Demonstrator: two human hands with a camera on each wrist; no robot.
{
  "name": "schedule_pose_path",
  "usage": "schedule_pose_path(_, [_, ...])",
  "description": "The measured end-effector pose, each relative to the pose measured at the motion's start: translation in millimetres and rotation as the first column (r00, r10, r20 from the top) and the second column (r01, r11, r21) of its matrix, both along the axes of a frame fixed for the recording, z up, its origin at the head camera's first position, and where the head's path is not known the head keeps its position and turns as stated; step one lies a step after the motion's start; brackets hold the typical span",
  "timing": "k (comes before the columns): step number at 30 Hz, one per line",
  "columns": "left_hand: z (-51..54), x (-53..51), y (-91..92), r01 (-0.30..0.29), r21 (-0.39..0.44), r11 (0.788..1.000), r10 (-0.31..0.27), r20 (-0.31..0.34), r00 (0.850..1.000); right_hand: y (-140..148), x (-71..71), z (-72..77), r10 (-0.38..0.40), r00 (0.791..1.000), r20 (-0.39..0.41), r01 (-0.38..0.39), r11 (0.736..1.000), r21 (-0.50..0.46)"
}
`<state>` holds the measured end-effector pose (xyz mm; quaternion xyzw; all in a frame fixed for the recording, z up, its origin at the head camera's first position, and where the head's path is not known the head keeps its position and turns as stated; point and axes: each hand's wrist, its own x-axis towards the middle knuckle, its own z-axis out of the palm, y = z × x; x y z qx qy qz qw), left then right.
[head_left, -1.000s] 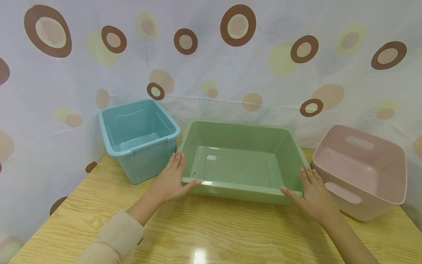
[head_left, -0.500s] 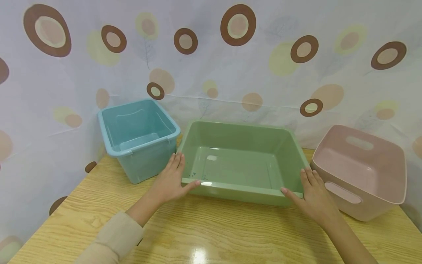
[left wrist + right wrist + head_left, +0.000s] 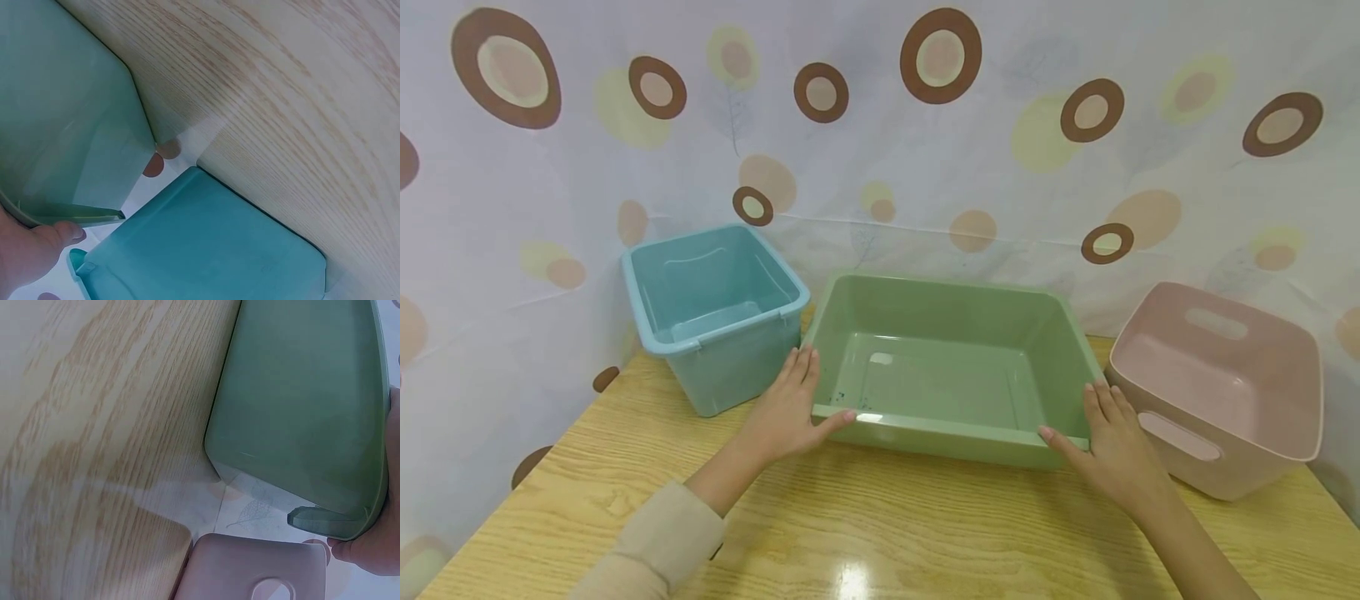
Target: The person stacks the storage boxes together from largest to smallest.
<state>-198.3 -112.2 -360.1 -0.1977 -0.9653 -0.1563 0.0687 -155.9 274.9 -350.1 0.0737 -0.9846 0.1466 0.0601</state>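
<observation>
A wide green plastic bin (image 3: 943,379) stands on the table in the middle of the head view, with small dark marks inside its near left corner. My left hand (image 3: 790,417) rests on that corner, thumb along the front rim and straight fingers on the side rim. At the near right corner my right hand (image 3: 1116,442) lies the same way on the rim. From below, the left wrist view shows the bin's outer wall (image 3: 69,125) and a fingertip at its rim. The right wrist view shows the opposite end wall (image 3: 294,400), the hand partly cut off.
A light blue square bin (image 3: 737,358) stands close to the green bin's left side. On the right, near my right hand, is a pink bin (image 3: 1210,375) with handle slots. Behind them hangs a patterned cloth (image 3: 865,150). The wood-grain table (image 3: 925,533) extends in front.
</observation>
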Motion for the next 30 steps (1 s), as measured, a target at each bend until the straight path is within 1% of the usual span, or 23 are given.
schedule_pose_path(6, [-0.9, 1.3, -0.3, 0.0, -0.002, 1.0, 0.0, 0.011, 1.0, 0.6, 1.8, -1.9, -0.002, 1.0, 0.01, 0.002, 1.0, -0.011])
schedule_pose_path(15, [-0.5, 3.7, -0.6, 0.003, 0.006, 1.0, -0.004, 0.012, 1.0, -0.2, 3.7, -0.6, -0.002, 1.0, 0.007, 0.002, 1.0, 0.0])
schedule_pose_path(21, [-0.2, 4.9, -0.3, 0.001, 0.0, 1.0, -0.001, 0.017, 1.0, -0.8, 6.2, 0.1, -0.006, 1.0, 0.023, 0.006, 1.0, -0.005])
schedule_pose_path(30, [0.9, 7.0, -0.6, 0.004, -0.008, 1.0, -0.004, 0.007, 1.0, -0.7, 9.3, -0.2, -0.008, 1.0, 0.021, 0.008, 1.0, -0.017])
